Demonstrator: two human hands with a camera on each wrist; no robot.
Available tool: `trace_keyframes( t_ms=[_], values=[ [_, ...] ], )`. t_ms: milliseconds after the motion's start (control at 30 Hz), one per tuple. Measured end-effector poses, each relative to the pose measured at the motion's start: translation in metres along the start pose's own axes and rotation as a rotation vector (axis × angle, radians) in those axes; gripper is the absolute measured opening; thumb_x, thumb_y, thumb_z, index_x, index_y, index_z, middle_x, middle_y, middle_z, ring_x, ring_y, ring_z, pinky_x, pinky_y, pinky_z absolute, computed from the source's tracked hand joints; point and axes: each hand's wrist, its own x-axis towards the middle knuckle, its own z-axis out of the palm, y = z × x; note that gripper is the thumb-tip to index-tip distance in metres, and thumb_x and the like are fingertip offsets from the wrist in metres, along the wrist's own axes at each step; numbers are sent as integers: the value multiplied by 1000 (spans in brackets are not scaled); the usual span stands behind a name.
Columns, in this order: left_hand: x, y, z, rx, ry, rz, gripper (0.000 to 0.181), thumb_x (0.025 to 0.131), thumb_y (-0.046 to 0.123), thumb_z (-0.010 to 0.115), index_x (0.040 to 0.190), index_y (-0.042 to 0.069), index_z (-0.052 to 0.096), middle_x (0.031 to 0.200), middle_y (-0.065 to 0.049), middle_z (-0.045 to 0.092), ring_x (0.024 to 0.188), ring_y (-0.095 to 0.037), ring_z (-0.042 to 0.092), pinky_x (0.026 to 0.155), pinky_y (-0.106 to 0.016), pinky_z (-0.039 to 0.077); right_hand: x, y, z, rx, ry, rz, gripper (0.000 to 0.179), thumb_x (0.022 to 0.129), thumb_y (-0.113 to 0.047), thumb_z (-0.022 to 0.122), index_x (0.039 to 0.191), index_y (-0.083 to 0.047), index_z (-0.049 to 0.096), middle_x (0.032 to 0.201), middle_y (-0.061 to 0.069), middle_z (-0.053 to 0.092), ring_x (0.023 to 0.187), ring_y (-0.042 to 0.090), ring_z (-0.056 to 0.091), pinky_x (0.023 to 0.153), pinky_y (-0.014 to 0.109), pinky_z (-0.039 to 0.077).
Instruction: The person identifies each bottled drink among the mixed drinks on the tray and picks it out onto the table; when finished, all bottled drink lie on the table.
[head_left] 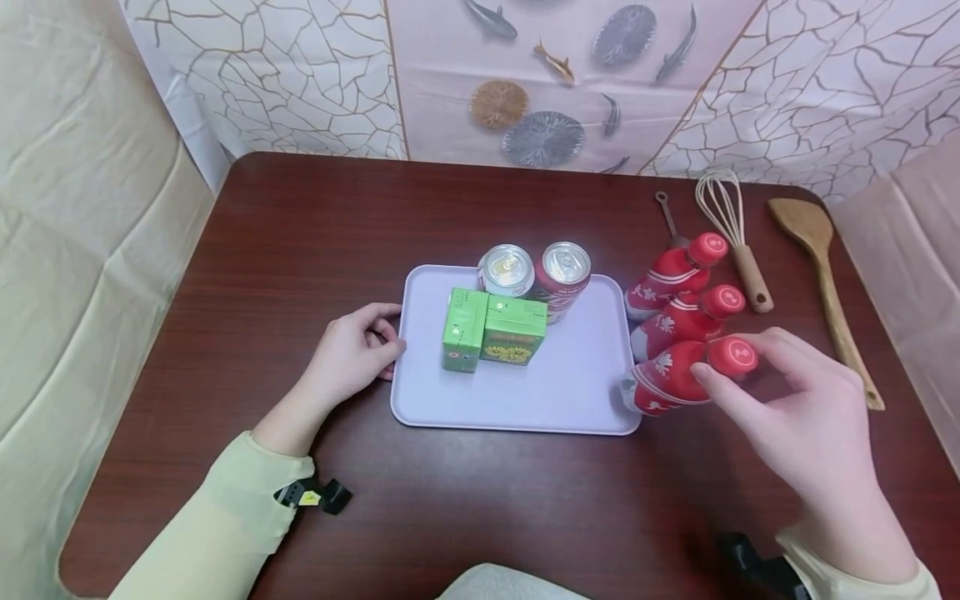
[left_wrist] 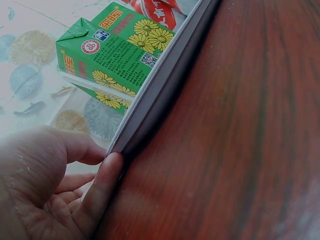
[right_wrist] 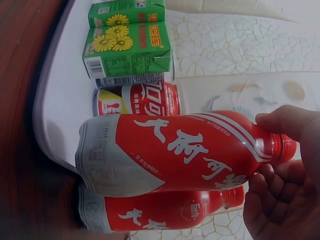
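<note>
My left hand (head_left: 351, 357) pinches the left rim of a lilac tray (head_left: 570, 387); the left wrist view shows thumb and finger at the rim. At the tray's right side, my right hand (head_left: 813, 417) grips the neck of the nearest red cola bottle (head_left: 675, 379), just under its cap. Two more red bottles (head_left: 671, 325) (head_left: 667, 279) stand behind it in a row. Whether the gripped bottle's base touches anything, I cannot tell. Two green drink cartons (head_left: 463, 333) (head_left: 516, 325) stand on the tray, with a white-looking can (head_left: 507, 271) and a red can (head_left: 562, 275) behind them.
A whisk (head_left: 738, 242) and a wooden spatula (head_left: 821, 275) lie at the table's back right. Near the whisk, a thin handle (head_left: 667, 215) shows partly behind a bottle. Patterned cloth (head_left: 300, 75) hangs along the dark wooden table's (head_left: 300, 233) back edge.
</note>
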Motion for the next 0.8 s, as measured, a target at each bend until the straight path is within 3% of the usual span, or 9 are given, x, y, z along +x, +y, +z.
trace_keyframes(
  t_ms=[567,800],
  values=[
    [1,-2,-1,11,6,1,47,92,4,66,139,2,60,94,-14,65,60,-16,66,55,-31,61,-11,11,-5,-49,47,57,26,75,-9,89,99,-6,79,86,-39,57,63,-16,49,64,3,39],
    [0,0,0,8,4,3,47,92,5,66,139,3,60,95,-14,65,60,-16,67,56,-31,62,-13,14,-10,-90,42,118,24,77,-10,88,98,-7,78,84,-40,55,63,-16,48,65,3,39]
  ],
)
